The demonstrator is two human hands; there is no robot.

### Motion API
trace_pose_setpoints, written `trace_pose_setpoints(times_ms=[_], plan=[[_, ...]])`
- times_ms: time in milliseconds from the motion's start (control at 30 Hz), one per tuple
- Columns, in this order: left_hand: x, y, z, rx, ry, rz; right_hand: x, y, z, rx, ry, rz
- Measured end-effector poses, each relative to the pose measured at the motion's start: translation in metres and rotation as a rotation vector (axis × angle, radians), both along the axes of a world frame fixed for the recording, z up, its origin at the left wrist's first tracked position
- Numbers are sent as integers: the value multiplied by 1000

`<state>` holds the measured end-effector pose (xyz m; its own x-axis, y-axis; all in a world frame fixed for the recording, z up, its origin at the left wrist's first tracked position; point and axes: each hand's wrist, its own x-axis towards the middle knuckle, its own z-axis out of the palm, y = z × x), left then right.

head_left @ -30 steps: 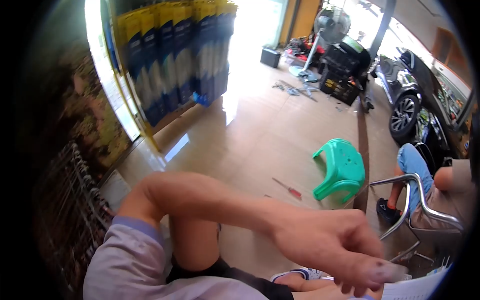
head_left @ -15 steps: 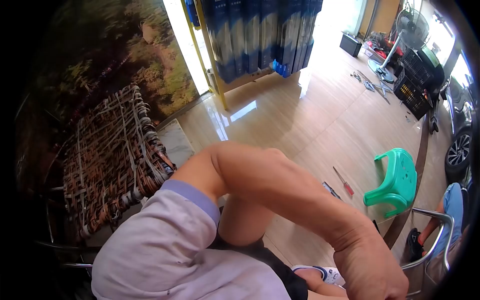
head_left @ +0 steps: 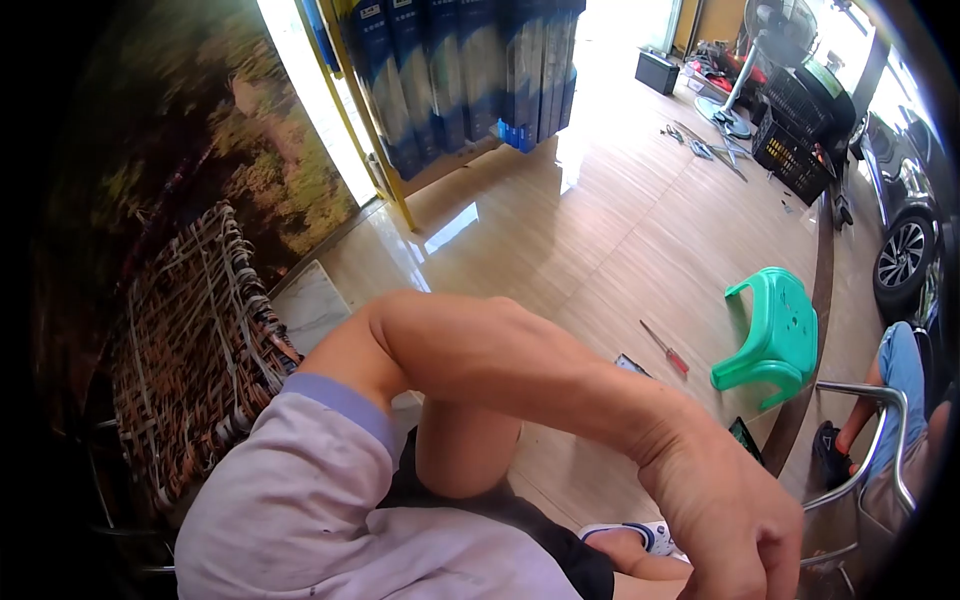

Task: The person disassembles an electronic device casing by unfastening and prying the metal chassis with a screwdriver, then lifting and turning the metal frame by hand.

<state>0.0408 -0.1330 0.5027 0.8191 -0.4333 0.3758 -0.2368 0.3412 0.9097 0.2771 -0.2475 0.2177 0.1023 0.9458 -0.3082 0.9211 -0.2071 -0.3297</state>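
Note:
My left hand (head_left: 730, 515) is at the lower right, cut off by the bottom edge of the view. Its fingers curl downward and look closed; the tips, and whatever they hold, are out of sight. The bent left arm crosses the picture from a light sleeve with a purple cuff. Below the forearm show my bare knee (head_left: 465, 450) and a white sandal (head_left: 655, 538). My right hand is not in view. Just above the left wrist, on the floor, lie a red-handled screwdriver (head_left: 677, 360) and a small flat item (head_left: 632, 366).
A green stool (head_left: 785, 325) stands right of the screwdriver. Further right are a metal chair frame (head_left: 885, 395), another person's leg in blue (head_left: 900, 385) and a car wheel (head_left: 903, 252). A woven seat (head_left: 195, 350) is at left, hanging blue packages (head_left: 460, 80) behind. Crates (head_left: 790, 155) and a fan are at the back.
The view has swung, bringing the woven seat into sight. My left hand, earlier stretched above some white papers, is now lower at the bottom edge, and the papers are out of view.

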Motion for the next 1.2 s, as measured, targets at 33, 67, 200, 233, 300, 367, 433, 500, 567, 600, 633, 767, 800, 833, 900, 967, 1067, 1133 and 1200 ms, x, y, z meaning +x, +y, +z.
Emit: trace_pose_setpoints(times_ms=[33, 67, 200, 233, 300, 367, 433, 500, 567, 600, 633, 767, 800, 833, 900, 967, 1067, 1133, 1200], plan=[[-2, 3, -1, 27, -13, 0, 0, -1, -1, -8, 4, 2], [-7, 6, -3, 52, -28, 0, 0, -2, -1, -12, 5, 6], [-46, 20, -1, 116, -71, 20, 2, -3, -1, -51, 13, 13], [-53, 23, -1, 119, -68, 29, 3, -3, -1, -58, 17, 17], [-65, 29, -1, 118, -54, 41, 3, -2, -1, -73, 20, 19], [-71, 29, 1, 138, -52, 51, 4, 0, -1, -83, 19, 23], [-64, 29, -2, 147, -56, 45, 5, -1, -1, -89, 17, 24], [-56, 27, -3, 154, -55, 41, 6, -2, 0, -94, 12, 25], [-45, 23, -6, 149, -54, 29, 7, -3, 0, -99, 12, 29], [-36, 21, -8, 147, -47, 24, 7, -4, 0, -104, 11, 31], [-28, 19, -10, 153, -42, 21, 6, -3, -1, -104, 10, 33], [12, 7, -20, 179, -18, 0, 7, -5, -1, -114, 7, 36], [17, 8, -22, 187, -18, -7, 8, -6, -2, -118, 8, 38], [21, 8, -24, 200, -16, -9, 8, -6, -2, -117, 5, 40], [28, 11, -30, 227, -10, -14, 8, -5, -1, -119, 3, 45], [30, 21, -37, 261, 4, -20, 8, -4, -2, -113, -2, 48], [33, 40, -54, 291, 63, -39, 9, -4, -4, -95, -7, 52], [37, 53, -66, 285, 98, -71, 9, -3, -5, -86, -13, 54], [44, 64, -86, 236, 161, -119, 9, -1, -7, -88, -19, 57]])
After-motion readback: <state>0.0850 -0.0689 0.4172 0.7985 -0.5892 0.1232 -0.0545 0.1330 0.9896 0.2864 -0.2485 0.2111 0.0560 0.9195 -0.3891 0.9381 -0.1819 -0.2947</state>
